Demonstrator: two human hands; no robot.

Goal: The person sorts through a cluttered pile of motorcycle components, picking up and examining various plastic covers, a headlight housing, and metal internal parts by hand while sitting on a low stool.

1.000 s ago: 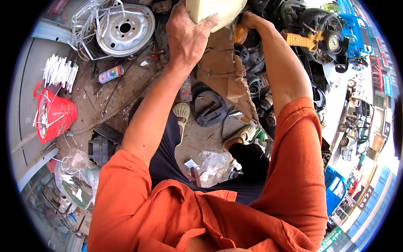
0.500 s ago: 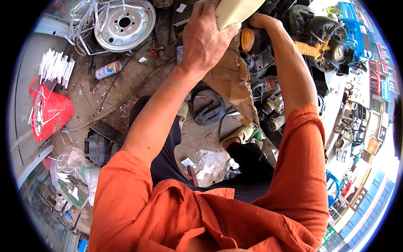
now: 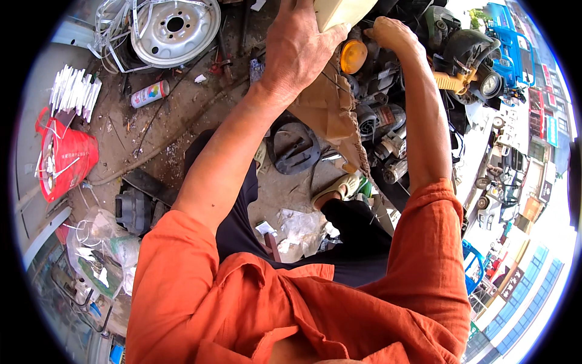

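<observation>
At the top edge, my left hand [image 3: 301, 48] is closed around a pale cream, flat-sided piece [image 3: 344, 12], whose far end the picture cuts off. Its thumb presses along the near side of the piece. My right hand [image 3: 395, 36] is to the right of that piece, with fingers curled in; whatever they hold, if anything, is hidden. A round amber lamp [image 3: 353, 56] sits just below and left of the right hand. Beneath the left hand hangs a torn brown cardboard sheet [image 3: 327, 115].
Dusty engine parts [image 3: 382, 121] crowd the right side, beside a yellow-sleeved gauge assembly [image 3: 464, 79]. On the left lie a silver wheel rim [image 3: 176, 51], a spray can [image 3: 150, 94], a red bucket [image 3: 70, 158] and plastic bags [image 3: 100, 249]. A black round cover [image 3: 295, 148] lies between my feet.
My right hand has pulled back from behind the cream piece and now shows, with curled fingers. The amber lamp is more fully in view. The left hand still grips the piece.
</observation>
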